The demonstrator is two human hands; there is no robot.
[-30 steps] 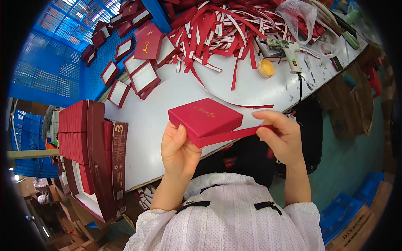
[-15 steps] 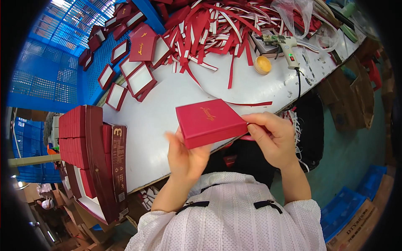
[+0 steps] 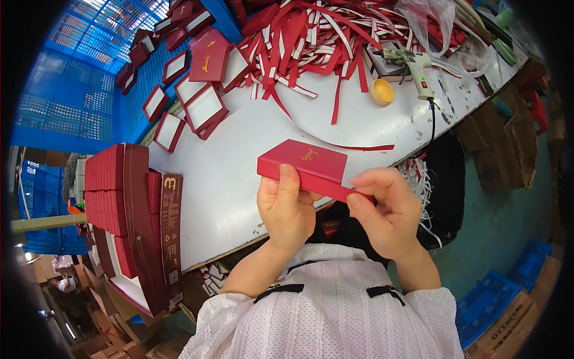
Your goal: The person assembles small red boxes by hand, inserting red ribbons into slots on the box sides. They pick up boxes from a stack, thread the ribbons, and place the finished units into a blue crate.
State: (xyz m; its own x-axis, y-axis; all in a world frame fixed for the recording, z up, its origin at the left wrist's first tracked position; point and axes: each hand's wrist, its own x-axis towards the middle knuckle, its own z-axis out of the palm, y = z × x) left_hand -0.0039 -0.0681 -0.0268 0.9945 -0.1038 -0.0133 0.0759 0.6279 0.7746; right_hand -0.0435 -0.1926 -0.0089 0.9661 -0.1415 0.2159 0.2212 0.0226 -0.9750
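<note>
And here is the red box, closed, gold lettering up, held in the air above the near edge of the white table! The left hand has its grip pressed firmly on it, thumb across the near side, fingers underneath. Over on the right, the right hand has thumb and forefinger pinched on the red strip, just past the corner.

So where do things stand? The strip looks laid along the near side, its tail running free beyond the corner: this box seems part-way through, that loose end not yet pressed down. The far sides are hidden, so no telling whether they are covered.

Around it, plenty waits: a great heap of strips at the back of the table, one loose strip trailing forward, and open boxes showing white insides. To the left, stacked red boxes fill a carton; they look finished, though that is only a judgement from here
</note>
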